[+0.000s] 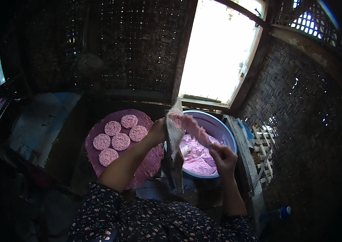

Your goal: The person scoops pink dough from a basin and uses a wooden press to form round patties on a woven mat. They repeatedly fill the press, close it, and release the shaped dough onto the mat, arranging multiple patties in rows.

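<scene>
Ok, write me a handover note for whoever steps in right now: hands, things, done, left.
Left hand: holds up a grey sheet.
Right hand: spreads pink paste on the sheet with a tool I cannot make out.
Basin of pink paste sits under the hands.
Done: six pink discs lie on the round tray, to the left.
Left: plenty of paste in the basin; tray has free room.

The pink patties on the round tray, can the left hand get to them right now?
Probably not right away. The left hand is holding up a pale sheet beside the round tray, so it is busy. The pink patties lie uncovered and close by.
</scene>
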The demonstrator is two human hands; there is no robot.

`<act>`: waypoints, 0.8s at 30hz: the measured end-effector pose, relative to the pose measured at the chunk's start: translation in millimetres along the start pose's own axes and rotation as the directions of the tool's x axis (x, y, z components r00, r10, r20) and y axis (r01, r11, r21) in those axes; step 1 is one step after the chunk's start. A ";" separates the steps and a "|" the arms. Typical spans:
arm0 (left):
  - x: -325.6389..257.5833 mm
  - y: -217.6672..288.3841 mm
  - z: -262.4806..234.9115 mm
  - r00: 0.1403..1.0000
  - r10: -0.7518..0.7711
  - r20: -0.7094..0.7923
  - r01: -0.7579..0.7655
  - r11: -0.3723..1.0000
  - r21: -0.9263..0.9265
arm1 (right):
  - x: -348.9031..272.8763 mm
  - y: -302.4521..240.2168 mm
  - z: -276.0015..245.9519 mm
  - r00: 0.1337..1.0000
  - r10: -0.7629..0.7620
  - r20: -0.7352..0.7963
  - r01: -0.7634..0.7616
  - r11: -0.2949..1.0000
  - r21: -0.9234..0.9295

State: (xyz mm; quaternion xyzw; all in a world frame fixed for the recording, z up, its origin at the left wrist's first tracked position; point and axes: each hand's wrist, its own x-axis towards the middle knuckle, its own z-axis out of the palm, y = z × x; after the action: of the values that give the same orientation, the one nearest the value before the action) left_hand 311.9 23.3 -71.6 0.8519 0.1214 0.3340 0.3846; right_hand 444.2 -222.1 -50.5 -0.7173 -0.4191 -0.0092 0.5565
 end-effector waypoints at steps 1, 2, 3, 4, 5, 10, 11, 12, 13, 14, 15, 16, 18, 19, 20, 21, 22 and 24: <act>0.8 2.9 7.0 1.000 0.023 -0.015 -0.023 0.999 0.043 | 9.5 2.6 4.7 0.979 -0.180 -0.095 0.179 0.984 -0.029; 0.3 5.6 14.3 0.989 0.146 0.007 -0.146 0.987 0.064 | 17.4 4.3 9.7 0.946 -0.271 -0.175 0.256 0.961 -0.105; 1.6 6.8 18.8 0.995 0.097 0.013 -0.098 0.990 0.099 | 18.3 5.2 10.8 0.911 -0.375 -0.174 0.329 0.912 -0.244; 1.9 6.8 21.4 0.987 0.159 -0.002 -0.158 0.984 0.087 | 18.3 5.4 13.3 0.891 -0.428 -0.152 0.380 0.886 -0.265; 1.9 5.2 22.1 0.998 0.060 0.010 -0.060 0.998 -0.017 | 14.5 4.7 13.3 0.879 -0.460 -0.123 0.414 0.866 -0.280; -3.8 -24.9 1.5 0.962 -0.259 0.089 0.259 0.756 -0.601 | -11.4 -0.9 -3.0 0.906 -0.401 0.134 0.397 0.916 0.055; -4.4 -32.0 -1.2 0.991 -0.121 0.064 0.137 0.875 -0.465 | -8.5 -0.6 -5.6 0.948 -0.295 0.124 0.293 0.956 0.029; -3.7 -37.4 1.8 0.995 -0.025 0.092 0.072 0.830 -0.553 | -3.3 0.5 -7.1 0.968 -0.233 0.095 0.231 0.972 0.033; -2.4 -41.5 7.3 0.993 0.041 0.112 0.034 0.803 -0.595 | 3.4 2.7 -6.0 0.995 -0.100 0.019 0.100 0.995 0.029; 1.5 -45.1 10.7 0.968 0.196 0.156 -0.051 0.764 -0.643 | 10.9 5.1 -4.9 0.991 -0.123 -0.054 0.118 0.989 -0.086; 6.6 -46.6 15.2 0.947 0.279 0.160 -0.113 0.754 -0.647 | 14.8 8.3 -3.0 0.982 -0.172 -0.080 0.162 0.980 -0.116; 9.6 -46.8 17.2 0.946 0.276 0.168 -0.085 0.714 -0.695 | 16.5 11.4 -2.8 0.969 -0.223 -0.102 0.207 0.967 -0.146; 13.6 -42.2 12.9 0.959 0.203 0.196 0.044 0.580 -0.813 | 9.7 18.7 -8.1 0.982 -0.178 0.063 0.185 0.974 -0.130; 12.3 -38.0 5.1 0.968 -0.016 0.252 0.232 0.446 -0.864 | 3.0 22.4 -13.9 0.973 -0.183 0.141 0.199 0.974 -0.110; 9.3 -31.9 -3.1 0.966 -0.121 0.229 0.251 0.228 -0.941 | -3.3 26.2 -20.2 0.983 -0.095 0.156 0.111 0.989 -0.093; 1.6 -26.6 -19.2 0.984 -0.135 0.121 0.179 0.637 -0.750 | -7.9 30.0 -28.3 0.986 -0.034 0.166 0.045 0.997 -0.063; -8.9 -19.8 -35.1 0.996 -0.093 0.014 0.082 0.786 -0.613 | -10.3 33.4 -35.1 0.986 -0.019 0.163 0.023 0.999 -0.024; -25.3 -6.4 -67.2 0.991 -0.116 -0.070 0.049 0.790 -0.611 | -9.3 37.4 -45.2 0.991 0.116 0.073 -0.119 0.992 0.036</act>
State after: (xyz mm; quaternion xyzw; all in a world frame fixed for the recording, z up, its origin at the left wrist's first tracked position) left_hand 248.8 54.4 -56.0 0.6585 0.0646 0.3819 0.6452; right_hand 481.5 -265.2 -67.4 -0.7293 -0.3957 0.0576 0.5551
